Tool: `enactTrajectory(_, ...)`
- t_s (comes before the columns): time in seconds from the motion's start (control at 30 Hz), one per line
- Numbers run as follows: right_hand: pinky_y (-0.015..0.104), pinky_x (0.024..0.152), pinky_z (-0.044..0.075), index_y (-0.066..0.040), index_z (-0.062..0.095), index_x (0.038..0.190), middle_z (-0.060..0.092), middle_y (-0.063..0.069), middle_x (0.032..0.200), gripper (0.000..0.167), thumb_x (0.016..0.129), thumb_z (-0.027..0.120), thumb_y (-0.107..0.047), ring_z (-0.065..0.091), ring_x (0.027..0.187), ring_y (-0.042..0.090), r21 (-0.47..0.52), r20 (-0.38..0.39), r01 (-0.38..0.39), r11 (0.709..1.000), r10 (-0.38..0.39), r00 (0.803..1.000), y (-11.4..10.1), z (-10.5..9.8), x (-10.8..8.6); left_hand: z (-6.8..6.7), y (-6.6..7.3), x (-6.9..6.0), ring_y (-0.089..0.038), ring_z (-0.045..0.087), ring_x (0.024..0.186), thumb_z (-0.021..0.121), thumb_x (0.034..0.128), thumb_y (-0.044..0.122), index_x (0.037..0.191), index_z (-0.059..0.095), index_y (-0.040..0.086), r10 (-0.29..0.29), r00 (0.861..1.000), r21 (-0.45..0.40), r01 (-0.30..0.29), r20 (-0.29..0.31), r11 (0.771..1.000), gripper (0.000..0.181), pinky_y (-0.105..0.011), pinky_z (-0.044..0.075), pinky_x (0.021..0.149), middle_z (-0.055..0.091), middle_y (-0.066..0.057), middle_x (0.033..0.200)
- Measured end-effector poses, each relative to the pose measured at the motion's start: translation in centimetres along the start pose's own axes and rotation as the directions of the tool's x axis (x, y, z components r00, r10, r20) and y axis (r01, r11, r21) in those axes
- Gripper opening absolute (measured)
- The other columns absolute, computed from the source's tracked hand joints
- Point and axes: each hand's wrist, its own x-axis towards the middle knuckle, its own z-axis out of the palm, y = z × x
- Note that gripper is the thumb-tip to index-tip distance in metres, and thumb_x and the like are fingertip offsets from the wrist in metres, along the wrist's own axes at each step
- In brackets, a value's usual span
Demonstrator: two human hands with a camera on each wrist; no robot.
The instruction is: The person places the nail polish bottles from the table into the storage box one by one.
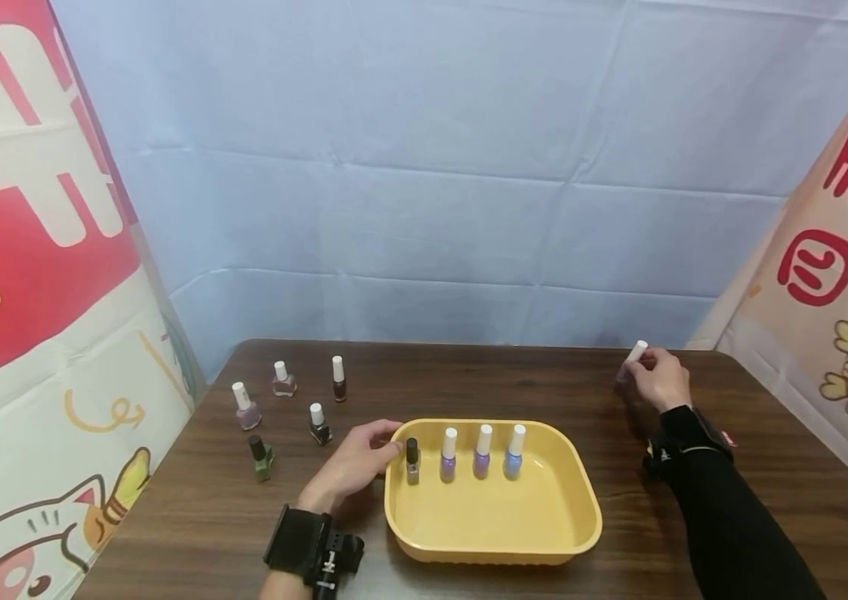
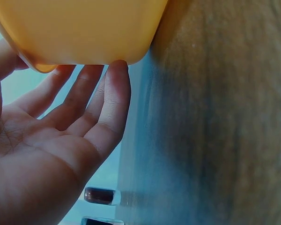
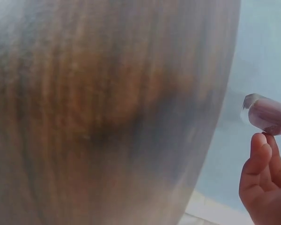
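The right hand [image 1: 661,381] pinches a bottle [image 3: 268,115] – probably light, smooth, breakable, best held by its cap [image 1: 637,351] – while the left hand [image 1: 358,460] grips the tray [image 1: 499,521].

A long, plain black cloth sleeve [image 1: 739,512] is covering the right forearm, and at its end a dark wrist strap [image 1: 682,423] is showing a small red mark [image 1: 728,438]. A wide, flat black band [image 1: 294,537] is circling the left wrist, and beside it a black, blocky device [image 1: 349,552] is carrying small silver-coloured parts [image 1: 329,563].
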Motion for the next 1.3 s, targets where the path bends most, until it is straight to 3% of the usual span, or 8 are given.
enactTrajectory(0.5, 0.055, 0.085, 0.043, 0.008, 0.053, 0.12, 0.057, 0.035, 0.117, 0.039, 0.1, 0.046, -0.025, 0.054, 0.107, 0.049, 0.044, 0.053, 0.161, 0.986, -0.163, 0.985, -3.7, -2.3, 0.3, 0.2, 0.0, 0.3, -0.022, 0.064, 0.102, 0.057, 0.0925, 0.019, 0.129, 0.058, 0.008, -0.002, 1.0, 0.007, 0.002, 0.009, 1.0, 0.038, -0.032, 0.056, 0.08, 0.062, -0.014, 0.124)
enactTrajectory(0.77, 0.052, 0.082, 0.044, 0.006, 0.056, 0.115, 0.062, 0.029, 0.111, 0.036, 0.1, 0.048, -0.026, 0.057, 0.103, 0.044, 0.019, 0.09, 0.249, 0.968, -0.25, 0.964, -6.2, -3.3, -0.2, 0.1, 0.1, -0.1, -0.023, 0.064, 0.102, 0.057, 0.0928, 0.019, 0.13, 0.057, 0.006, 0.017, 1.0, -0.015, -0.017, 0.005, 1.0, 0.039, -0.033, 0.056, 0.079, 0.061, -0.016, 0.125)
enactTrajectory(1.03, 0.035, 0.073, 0.041, -0.003, 0.06, 0.108, 0.066, 0.019, 0.102, 0.033, 0.099, 0.052, -0.033, 0.059, 0.093, 0.032, -0.009, 0.158, 0.304, 0.953, -0.299, 0.941, -8.6, -4.2, -1.3, 0.2, 0.1, -0.1, -0.023, 0.064, 0.102, 0.057, 0.0931, 0.018, 0.13, 0.057, 0.006, 0.012, 1.0, -0.016, -0.012, 0.002, 1.0, 0.038, -0.033, 0.056, 0.079, 0.062, -0.015, 0.123)
enactTrajectory(1.3, 0.031, 0.069, 0.042, -0.007, 0.061, 0.102, 0.066, 0.012, 0.094, 0.029, 0.097, 0.055, -0.035, 0.058, 0.085, 0.024, -0.001, 0.215, 0.358, 0.934, -0.35, 0.912, -10.8, -4.9, -2.9, 0.2, 0.2, -0.2, -0.024, 0.064, 0.103, 0.056, 0.0929, 0.018, 0.13, 0.057, 0.007, 0.004, 1.0, -0.012, -0.004, 0.001, 1.0, 0.039, -0.035, 0.056, 0.081, 0.062, -0.016, 0.124)
